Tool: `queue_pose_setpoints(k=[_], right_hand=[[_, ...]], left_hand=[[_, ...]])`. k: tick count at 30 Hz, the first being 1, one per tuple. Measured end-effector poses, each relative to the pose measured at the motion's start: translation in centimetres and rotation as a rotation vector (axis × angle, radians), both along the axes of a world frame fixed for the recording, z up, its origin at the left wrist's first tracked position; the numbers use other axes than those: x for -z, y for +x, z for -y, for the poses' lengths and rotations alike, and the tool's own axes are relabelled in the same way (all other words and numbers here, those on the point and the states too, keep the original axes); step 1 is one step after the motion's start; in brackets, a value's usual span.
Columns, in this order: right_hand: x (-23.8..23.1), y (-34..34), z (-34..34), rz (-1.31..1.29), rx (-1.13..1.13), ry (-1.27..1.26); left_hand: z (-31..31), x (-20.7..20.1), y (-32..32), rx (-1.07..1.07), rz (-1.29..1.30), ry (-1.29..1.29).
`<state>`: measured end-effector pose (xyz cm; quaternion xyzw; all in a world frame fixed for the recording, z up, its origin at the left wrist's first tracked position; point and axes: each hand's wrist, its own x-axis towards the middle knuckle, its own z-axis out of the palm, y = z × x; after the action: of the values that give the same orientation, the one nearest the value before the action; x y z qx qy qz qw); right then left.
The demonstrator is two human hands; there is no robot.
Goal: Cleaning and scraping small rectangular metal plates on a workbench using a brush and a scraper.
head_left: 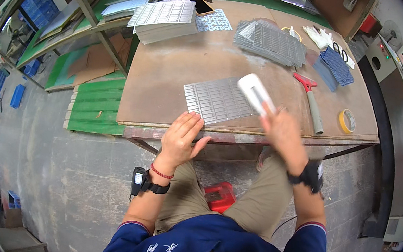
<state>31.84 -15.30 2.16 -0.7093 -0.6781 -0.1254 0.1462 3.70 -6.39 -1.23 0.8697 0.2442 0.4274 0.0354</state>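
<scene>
A thin grey metal sheet (214,100) with rows of narrow cut-outs lies flat near the table's front edge. My left hand (183,133) rests its outstretched fingers on the sheet's near left corner, the thumb held apart. Closed round a white oblong hand tool (253,93), my right hand (283,132) is slightly blurred. The tool is tilted over the right end of the sheet; whether it touches the metal I cannot tell. Right of that hand lies a scraper (310,102) with a red head and grey handle.
Stacks of pale sheets (167,20) and grey slotted sheets (270,42) stand farther back on the brown table (156,81). A phone (200,4), a blue patterned stack (337,65), scissors (340,51), white gloves (319,38) and a yellow tape roll (347,120) lie around them.
</scene>
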Motion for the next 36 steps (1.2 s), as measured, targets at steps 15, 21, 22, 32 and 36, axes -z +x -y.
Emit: queue_pose_setpoints(k=[15,21,22,32,36], right_hand=[[-3.1,-4.3,3.0,-0.235,-0.306,-0.101],[-0.7,1.1,-1.6,-0.092,-0.026,-0.052],[-0.9,-1.5,-1.0,-0.095,-0.134,-0.067],[-1.8,0.7,-6.2,-0.106,-0.001,-0.114],[-2.2,-5.2,-3.8,-0.229,-0.374,-0.091]], left_hand=[[0.1,-0.2,-0.3,-0.005,0.015,0.0],[-0.3,0.0,0.4,0.033,0.037,-0.01],[-0.3,0.1,0.2,0.014,0.025,0.01],[-0.1,0.2,0.3,0.022,0.04,-0.016],[-0.1,0.1,-0.3,-0.007,0.024,-0.012]])
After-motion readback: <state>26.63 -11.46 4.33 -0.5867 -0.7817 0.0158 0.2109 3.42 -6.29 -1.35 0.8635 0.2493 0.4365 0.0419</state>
